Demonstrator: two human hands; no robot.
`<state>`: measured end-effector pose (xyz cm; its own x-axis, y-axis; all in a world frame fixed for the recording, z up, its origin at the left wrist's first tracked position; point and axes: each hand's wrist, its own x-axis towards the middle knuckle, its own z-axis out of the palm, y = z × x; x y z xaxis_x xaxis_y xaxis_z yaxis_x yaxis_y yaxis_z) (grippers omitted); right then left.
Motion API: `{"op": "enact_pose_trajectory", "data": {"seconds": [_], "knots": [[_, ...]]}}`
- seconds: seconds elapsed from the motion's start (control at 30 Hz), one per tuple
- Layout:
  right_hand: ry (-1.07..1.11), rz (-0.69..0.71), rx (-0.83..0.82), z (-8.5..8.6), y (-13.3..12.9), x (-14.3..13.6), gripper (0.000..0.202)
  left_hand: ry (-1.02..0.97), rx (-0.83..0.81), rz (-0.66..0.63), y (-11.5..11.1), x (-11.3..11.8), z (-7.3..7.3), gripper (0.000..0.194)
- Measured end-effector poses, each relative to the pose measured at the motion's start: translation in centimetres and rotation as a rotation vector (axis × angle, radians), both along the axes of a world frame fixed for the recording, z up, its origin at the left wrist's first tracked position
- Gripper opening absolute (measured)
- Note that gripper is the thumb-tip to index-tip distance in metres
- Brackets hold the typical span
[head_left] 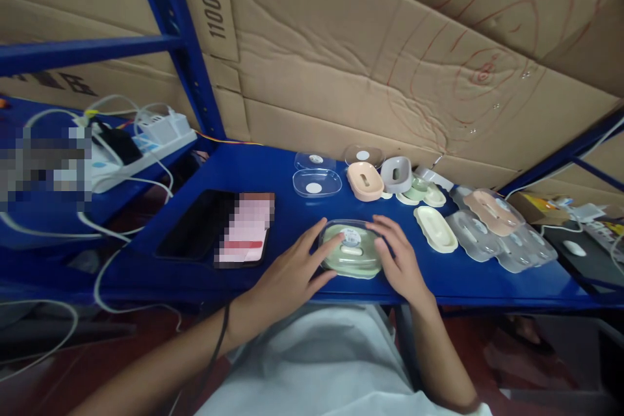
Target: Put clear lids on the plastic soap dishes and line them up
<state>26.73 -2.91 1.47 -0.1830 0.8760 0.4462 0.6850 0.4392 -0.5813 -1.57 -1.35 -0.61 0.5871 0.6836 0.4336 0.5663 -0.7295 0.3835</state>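
A green soap box (358, 265) with a clear lid and a round white label lies on the blue table close to my body. My left hand (297, 266) grips its left side, thumb at the near corner and one fingertip resting on the lid by the label. Around the right side curve the fingers of my right hand (400, 257), touching the lid's edge. Beyond the box stand a peach soap dish (365, 192) and a grey soap dish (403, 182). Clear lids (316, 183) with white labels sit to their left.
At right lie a cream tray (435, 229) and several lidded boxes (475, 237), one peach box (492, 211) on top. Left of my hands is a phone (246, 231) beside a dark flat panel (197, 224). A power strip (146, 149) with cables is farther left; cardboard (316, 32) walls the back.
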Motion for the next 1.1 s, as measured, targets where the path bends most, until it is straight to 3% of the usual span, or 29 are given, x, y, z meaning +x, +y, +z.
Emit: {"op": "enact_pose_trajectory", "data": {"seconds": [0.1,0.2,0.37,0.57,0.87,1.1], "knots": [[-0.196,0.221,-0.084,0.4,-0.6,0.5,0.062,0.006,-0.028,-0.014,0.1,0.0,-0.2,0.062],[-0.254,0.215,-0.033,0.1,-0.9,0.7,0.081,-0.002,-0.021,-0.036,0.1,0.0,-0.2,0.062],[-0.352,0.142,0.091,-0.7,-1.4,0.3,0.085,-0.003,0.006,-0.052,0.2,0.0,-0.1,0.059],[-0.423,0.167,0.155,-0.6,-1.4,0.1,0.083,-0.023,-0.069,-0.009,-0.1,0.1,0.1,0.055],[-0.338,0.154,0.005,-0.1,-1.2,-0.1,0.068,-0.049,-0.097,-0.002,0.1,0.1,-0.1,0.056],[-0.360,0.145,-0.052,-0.4,-1.7,-0.2,0.075,-0.099,-0.117,-0.006,0.1,0.2,-0.2,0.052]]}}
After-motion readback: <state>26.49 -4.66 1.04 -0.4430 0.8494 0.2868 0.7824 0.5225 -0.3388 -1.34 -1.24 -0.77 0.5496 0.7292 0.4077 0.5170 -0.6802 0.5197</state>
